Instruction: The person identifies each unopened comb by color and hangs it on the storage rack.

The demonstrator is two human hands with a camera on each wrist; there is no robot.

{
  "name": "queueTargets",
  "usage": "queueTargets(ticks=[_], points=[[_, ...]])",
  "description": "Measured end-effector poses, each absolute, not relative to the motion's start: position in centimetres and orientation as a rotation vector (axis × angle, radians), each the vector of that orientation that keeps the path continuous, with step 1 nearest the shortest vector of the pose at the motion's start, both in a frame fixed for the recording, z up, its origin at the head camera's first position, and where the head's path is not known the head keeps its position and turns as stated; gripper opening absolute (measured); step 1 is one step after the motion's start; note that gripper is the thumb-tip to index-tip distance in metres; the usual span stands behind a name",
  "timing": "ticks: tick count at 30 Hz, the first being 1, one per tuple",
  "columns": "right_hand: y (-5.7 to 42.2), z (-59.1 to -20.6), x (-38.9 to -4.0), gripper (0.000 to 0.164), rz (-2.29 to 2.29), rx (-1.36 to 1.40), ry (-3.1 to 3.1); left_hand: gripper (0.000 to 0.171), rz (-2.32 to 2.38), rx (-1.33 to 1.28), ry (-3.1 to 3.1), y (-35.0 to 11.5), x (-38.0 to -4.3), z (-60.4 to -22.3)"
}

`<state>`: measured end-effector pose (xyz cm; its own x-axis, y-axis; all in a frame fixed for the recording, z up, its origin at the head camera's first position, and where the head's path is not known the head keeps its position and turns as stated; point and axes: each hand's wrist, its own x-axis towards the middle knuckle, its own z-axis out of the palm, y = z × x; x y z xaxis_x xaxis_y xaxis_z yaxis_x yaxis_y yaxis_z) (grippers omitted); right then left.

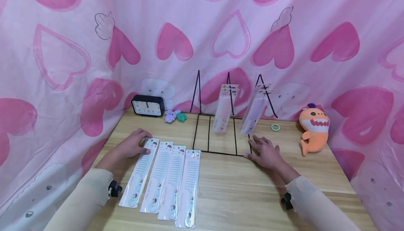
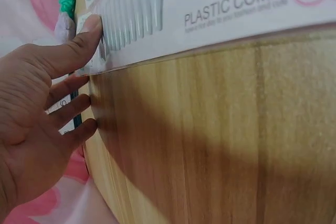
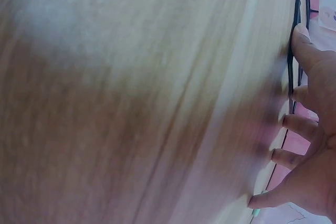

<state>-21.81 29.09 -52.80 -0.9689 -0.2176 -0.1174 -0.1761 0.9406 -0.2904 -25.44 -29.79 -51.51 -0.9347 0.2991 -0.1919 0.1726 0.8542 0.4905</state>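
Note:
Several combs in clear packages lie side by side on the table, left of centre. My left hand pinches the upper end of the leftmost packaged comb; in the left wrist view the thumb lies on top of the package and the index finger is at its edge, partly hidden. A black wire display rack stands at the back, with packaged combs hanging from its middle and right prongs. Beside the rack's front right corner, my right hand rests with spread fingers, its thumb touching the wire.
At the back left stand a black-framed clock, a small purple toy and a green one. A pale green ring and an orange shark plush lie to the right. Heart-patterned pink cloth surrounds the table.

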Motion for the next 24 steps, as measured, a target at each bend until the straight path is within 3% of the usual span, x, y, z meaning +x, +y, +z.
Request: queueTargets(ticks=[13,24], points=[[29.09,-52.79,-21.57,0.083,-0.426,-0.334,2.980,0.050,0.692,0.344,2.835,-28.89,-24.65,-51.04],[29.04,-53.01,-21.69,0.083,-0.401,-0.316,2.960,0.061,0.974,0.356,2.810,-29.56,-24.61,-51.37]])
